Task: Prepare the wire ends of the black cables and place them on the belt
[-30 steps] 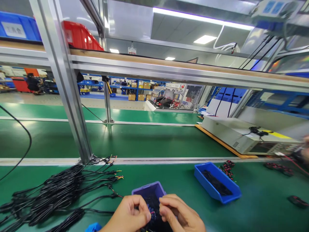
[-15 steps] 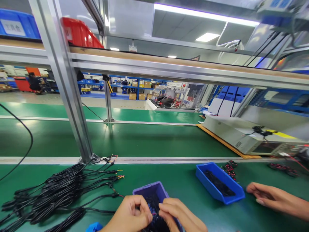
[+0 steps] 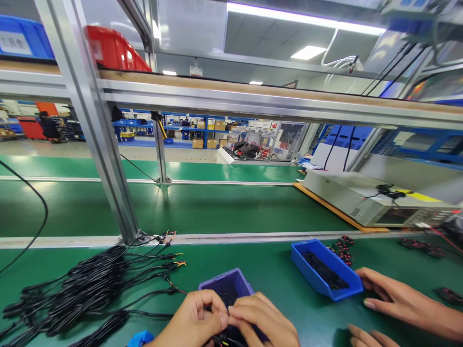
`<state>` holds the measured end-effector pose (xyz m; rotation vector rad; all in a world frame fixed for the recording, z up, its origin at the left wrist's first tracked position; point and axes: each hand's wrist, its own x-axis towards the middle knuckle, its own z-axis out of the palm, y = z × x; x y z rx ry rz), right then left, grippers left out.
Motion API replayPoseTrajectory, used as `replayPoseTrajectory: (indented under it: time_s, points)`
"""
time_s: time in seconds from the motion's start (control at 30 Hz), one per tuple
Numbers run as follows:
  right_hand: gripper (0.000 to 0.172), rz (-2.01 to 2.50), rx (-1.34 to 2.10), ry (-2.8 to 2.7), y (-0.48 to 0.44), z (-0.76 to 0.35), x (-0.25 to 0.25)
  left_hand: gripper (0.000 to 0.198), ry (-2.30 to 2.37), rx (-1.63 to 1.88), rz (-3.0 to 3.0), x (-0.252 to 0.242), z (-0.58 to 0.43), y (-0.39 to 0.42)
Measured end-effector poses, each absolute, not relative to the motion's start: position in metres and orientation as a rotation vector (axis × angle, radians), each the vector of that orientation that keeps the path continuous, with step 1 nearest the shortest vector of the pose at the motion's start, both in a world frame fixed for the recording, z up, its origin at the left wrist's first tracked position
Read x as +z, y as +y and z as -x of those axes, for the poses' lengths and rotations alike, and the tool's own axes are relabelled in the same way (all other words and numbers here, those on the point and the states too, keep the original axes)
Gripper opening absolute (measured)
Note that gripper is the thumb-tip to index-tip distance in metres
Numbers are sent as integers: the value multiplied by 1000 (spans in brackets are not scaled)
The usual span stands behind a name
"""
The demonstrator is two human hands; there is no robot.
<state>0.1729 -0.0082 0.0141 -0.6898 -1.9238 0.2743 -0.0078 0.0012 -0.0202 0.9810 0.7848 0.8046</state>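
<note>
My left hand [image 3: 197,318] and my right hand [image 3: 262,320] meet at the bottom middle, fingertips pinched and touching. Whatever sits between the fingers is too small and hidden to name. Below them a bit of black wire with yellowish ends [image 3: 224,342] shows. Both hands are over a purple bin [image 3: 231,279] of small dark parts, partly covering it. To the left lies a heap of black cables [image 3: 83,284] with bared coloured wire ends; one black cable [image 3: 152,315] runs behind my left hand. A bright blue object [image 3: 140,338] is beside my left wrist.
At right, another person's hand [image 3: 401,301] touches or nearly touches a blue bin [image 3: 325,270] of black parts; a second hand [image 3: 369,337] is below. Black-and-red parts [image 3: 342,248] lie behind the bin. A metal post [image 3: 104,144] and grey instrument [image 3: 358,197] stand farther back.
My fingertips have come together, the right hand moving left to the left one. The other person's hand has moved left to the blue bin, and a second hand has appeared.
</note>
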Motion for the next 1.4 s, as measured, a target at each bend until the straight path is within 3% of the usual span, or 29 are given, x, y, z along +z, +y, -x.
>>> replayPoseTrajectory:
  time_s: [0.13,0.3,0.5,0.67,0.8,0.97,1.23,1.4]
  points:
    - [11,858,487,-1693,-8,-176,12,56,838,769,-1000,-11,7,2]
    - [32,1045,710,-1555,-9,-180,-2,54,853,774,-983,-2,7,1]
    - [38,1005,901,-1668,-7,-181,-13,50,842,752,-984,-3,8,3]
    - [16,1146,297,-2189,-3,-171,-21,54,855,860,-942,-12,6,3]
    - [24,1226,-86,-2411,0,-151,-36,53,877,853,-949,-15,6,2]
    - [28,1250,-134,-2387,0,-149,-32,57,864,870,-938,-16,4,3]
    - [21,1281,147,-2278,-3,-177,-18,57,832,888,-942,-14,1,4]
    - [13,1216,533,-1794,-7,-178,-13,55,834,887,-918,-16,2,4]
